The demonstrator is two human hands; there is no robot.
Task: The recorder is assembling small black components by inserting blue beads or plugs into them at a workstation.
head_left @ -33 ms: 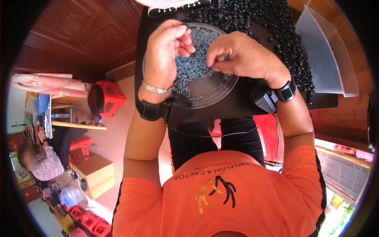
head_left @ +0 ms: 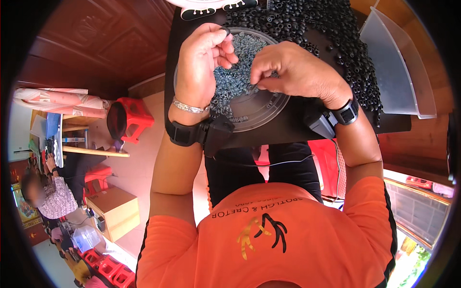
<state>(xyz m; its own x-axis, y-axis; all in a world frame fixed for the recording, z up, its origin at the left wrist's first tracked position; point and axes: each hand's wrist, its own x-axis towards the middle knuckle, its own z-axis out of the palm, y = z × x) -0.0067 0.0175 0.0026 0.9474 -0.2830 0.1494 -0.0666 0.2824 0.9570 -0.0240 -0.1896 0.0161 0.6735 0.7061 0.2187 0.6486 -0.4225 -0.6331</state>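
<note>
My left hand [head_left: 200, 60] is raised over the left side of a round clear tray [head_left: 261, 117], its thumb and index finger pinching a small black ring-shaped part [head_left: 225, 31]. The other fingers curl loosely inward. Many small bluish-grey pieces [head_left: 228, 89] lie heaped in the tray. Above its right half, my right hand [head_left: 295, 69] is closed with thumb and fingertips together on a thin dark tool [head_left: 253, 88]. The tool's tip points down at the pieces; most of it is hidden by the fingers, so its exact kind does not show.
A large spread of small black cap-like parts [head_left: 353, 67] covers the dark table's [head_left: 297, 127] back and right. To their right a translucent plastic bin [head_left: 394, 72] lies tilted. A white item [head_left: 206, 5] stands at the far edge. Red stools [head_left: 137, 120] and another person [head_left: 57, 197] are at left.
My right hand and the tool tip have shifted very slightly over the pieces. The left hand keeps its hold on the black ring-shaped part.
</note>
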